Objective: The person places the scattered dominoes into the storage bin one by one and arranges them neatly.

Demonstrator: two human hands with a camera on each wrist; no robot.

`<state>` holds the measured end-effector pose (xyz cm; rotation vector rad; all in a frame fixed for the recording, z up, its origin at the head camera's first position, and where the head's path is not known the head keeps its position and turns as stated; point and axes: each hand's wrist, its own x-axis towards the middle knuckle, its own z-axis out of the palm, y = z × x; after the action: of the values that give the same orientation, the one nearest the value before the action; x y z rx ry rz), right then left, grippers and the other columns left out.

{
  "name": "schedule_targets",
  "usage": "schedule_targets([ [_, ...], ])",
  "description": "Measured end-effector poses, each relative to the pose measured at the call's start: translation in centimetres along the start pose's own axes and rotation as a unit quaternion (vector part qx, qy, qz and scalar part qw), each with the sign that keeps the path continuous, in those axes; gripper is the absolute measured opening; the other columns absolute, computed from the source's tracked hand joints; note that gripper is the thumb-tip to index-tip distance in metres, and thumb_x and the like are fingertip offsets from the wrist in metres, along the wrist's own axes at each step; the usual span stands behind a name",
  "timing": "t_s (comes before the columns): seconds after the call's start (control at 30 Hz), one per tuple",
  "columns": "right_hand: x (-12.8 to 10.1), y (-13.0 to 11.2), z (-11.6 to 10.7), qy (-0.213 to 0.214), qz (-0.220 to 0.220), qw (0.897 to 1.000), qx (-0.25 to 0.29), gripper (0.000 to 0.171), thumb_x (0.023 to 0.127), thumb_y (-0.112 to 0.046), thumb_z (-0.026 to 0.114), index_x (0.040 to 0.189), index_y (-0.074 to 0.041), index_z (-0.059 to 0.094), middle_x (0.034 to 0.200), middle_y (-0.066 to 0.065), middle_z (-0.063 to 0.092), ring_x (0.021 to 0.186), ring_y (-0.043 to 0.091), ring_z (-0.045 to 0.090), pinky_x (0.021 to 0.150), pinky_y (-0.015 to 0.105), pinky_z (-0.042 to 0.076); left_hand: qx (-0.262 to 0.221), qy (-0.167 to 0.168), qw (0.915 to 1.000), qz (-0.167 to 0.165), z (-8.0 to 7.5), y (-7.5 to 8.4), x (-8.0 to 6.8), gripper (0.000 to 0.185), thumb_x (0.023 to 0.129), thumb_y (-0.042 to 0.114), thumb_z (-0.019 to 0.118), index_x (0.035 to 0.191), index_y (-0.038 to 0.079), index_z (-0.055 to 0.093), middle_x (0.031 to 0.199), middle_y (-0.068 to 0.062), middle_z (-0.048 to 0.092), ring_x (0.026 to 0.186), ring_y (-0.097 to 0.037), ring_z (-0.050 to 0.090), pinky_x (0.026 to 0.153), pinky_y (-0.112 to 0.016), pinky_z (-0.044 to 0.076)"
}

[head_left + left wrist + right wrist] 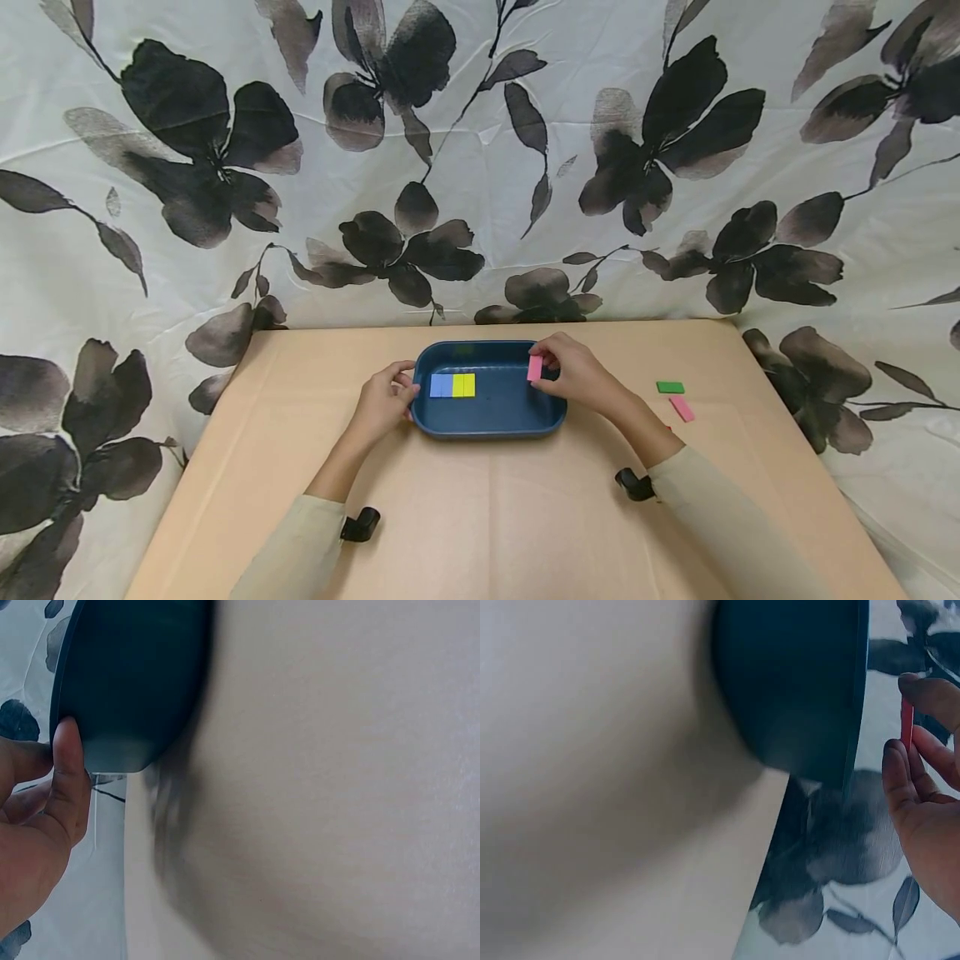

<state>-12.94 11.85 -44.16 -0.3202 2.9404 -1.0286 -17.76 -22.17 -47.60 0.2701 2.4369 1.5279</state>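
Note:
A dark blue tray [487,421] sits mid-table, holding a blue tile [440,385] and a yellow tile [463,385] side by side at its left. My left hand [390,398] holds the tray's left rim; its thumb [69,776] presses the tray wall [131,675] in the left wrist view. My right hand [573,373] pinches a pink tile [534,367] upright over the tray's right edge. In the right wrist view the pink tile [906,724] shows edge-on between the fingertips, beside the tray [802,682].
A green tile [670,387] and another pink tile [681,408] lie on the tan table [480,517] right of the tray. A floral cloth [480,150] hangs behind and drapes around the table's edges.

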Motion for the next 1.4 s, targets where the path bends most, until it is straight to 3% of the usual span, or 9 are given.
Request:
schedule_targets([
  [0.37,2.3,-1.6,2.7,-0.047,-0.011,0.999,-0.021,0.045,0.083,-0.017,0.088,0.122,-0.004,0.067,0.113,0.008,0.062,0.097,0.018,0.060,0.089,0.032,0.062,-0.003,-0.004,1.0000,-0.001,-0.1,-0.2,0.0,0.043,0.098,-0.002,0.065,0.140,-0.003,0.057,0.100,-0.018,0.059,0.058,-0.014,0.060,0.054,-0.042,0.063],
  [0.73,3.6,-2.4,5.5,-0.102,0.017,0.994,-0.034,0.044,0.086,-0.016,0.085,0.124,-0.006,0.066,0.111,0.006,0.058,0.097,0.017,0.057,0.087,0.026,0.060,-0.002,-0.005,1.0000,-0.002,-0.2,-0.1,-0.2,0.043,0.097,-0.001,0.065,0.140,-0.004,0.057,0.100,-0.018,0.059,0.058,-0.014,0.060,0.054,-0.044,0.063],
  [1.1,4.6,-2.8,7.7,-0.108,0.024,0.992,-0.063,0.043,0.086,-0.018,0.086,0.122,-0.005,0.068,0.106,0.006,0.059,0.092,0.016,0.055,0.082,0.025,0.058,0.004,-0.004,1.0000,-0.004,-0.2,0.0,-0.4,0.043,0.097,-0.002,0.065,0.140,-0.003,0.058,0.100,-0.018,0.059,0.057,-0.014,0.060,0.055,-0.045,0.063],
  [1.4,4.9,-2.5,8.4,-0.102,0.025,0.993,-0.055,0.042,0.085,-0.018,0.086,0.121,-0.005,0.068,0.108,0.007,0.059,0.091,0.016,0.057,0.082,0.027,0.059,0.009,-0.005,0.9999,0.000,-0.3,-0.1,-0.2,0.043,0.098,-0.001,0.065,0.140,-0.002,0.057,0.101,-0.018,0.060,0.059,-0.014,0.060,0.054,-0.041,0.063],
])
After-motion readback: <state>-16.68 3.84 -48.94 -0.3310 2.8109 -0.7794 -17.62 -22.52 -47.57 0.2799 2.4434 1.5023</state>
